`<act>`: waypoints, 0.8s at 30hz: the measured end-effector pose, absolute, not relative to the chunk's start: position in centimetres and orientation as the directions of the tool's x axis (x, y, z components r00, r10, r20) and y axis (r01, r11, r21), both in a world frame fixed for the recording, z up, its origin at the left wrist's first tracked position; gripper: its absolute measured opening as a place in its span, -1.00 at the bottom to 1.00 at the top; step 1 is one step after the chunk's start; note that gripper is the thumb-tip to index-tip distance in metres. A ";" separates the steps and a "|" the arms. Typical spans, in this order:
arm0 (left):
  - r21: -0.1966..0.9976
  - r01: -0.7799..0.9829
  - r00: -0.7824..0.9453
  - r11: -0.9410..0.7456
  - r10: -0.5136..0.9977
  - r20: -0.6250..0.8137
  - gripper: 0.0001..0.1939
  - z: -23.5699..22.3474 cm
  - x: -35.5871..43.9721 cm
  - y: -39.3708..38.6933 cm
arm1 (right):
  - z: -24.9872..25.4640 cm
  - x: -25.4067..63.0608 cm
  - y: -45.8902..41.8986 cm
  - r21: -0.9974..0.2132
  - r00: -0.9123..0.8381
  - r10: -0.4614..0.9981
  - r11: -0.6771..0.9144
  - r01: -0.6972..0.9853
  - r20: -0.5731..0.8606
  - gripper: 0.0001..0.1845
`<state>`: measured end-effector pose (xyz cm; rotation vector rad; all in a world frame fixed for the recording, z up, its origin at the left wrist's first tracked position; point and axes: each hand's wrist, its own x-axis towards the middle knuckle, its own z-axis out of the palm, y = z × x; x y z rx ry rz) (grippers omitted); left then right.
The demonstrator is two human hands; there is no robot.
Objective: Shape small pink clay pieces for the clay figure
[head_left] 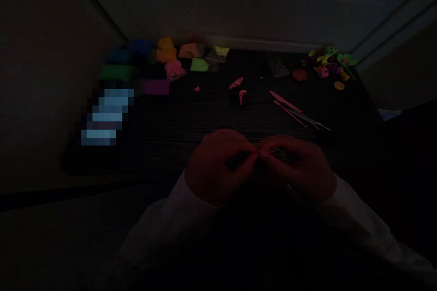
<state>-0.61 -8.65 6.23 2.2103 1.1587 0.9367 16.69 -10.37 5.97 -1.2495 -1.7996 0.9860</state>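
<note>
The scene is very dark. My left hand (216,166) and my right hand (302,163) meet at the fingertips over the near edge of the table. Thumb and forefinger of each are pinched together. A thin pale strip (269,152) shows between the fingers of my right hand. Whatever my left fingertips pinch is too small and dim to name. Beyond the hands lies a dark figure with a pink striped piece (236,83) and a pink curved piece (242,97). A small pink lump (197,89) sits to its left.
Scissors (309,120) lie at the right beside a pink modelling knife (285,101) and a thin pink tool (290,113). Colourful clay packets (165,50) line the back left. A blurred bright screen (107,116) is at left, small coloured clay shapes (327,61) at back right.
</note>
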 end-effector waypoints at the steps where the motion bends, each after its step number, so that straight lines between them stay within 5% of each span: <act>1: 0.668 0.519 0.410 -0.533 0.841 0.352 -0.92 6.2 -0.6 -8.6 | 6.0 16.7 -10.4 -0.887 -0.268 0.954 0.235 0.398 0.132 -0.91; 24: 0.674 0.515 0.419 -0.530 0.842 0.341 -0.92 5.6 -1.0 -8.4 | 5.5 17.1 -10.5 -0.876 -0.209 0.968 0.220 0.430 0.140 -0.86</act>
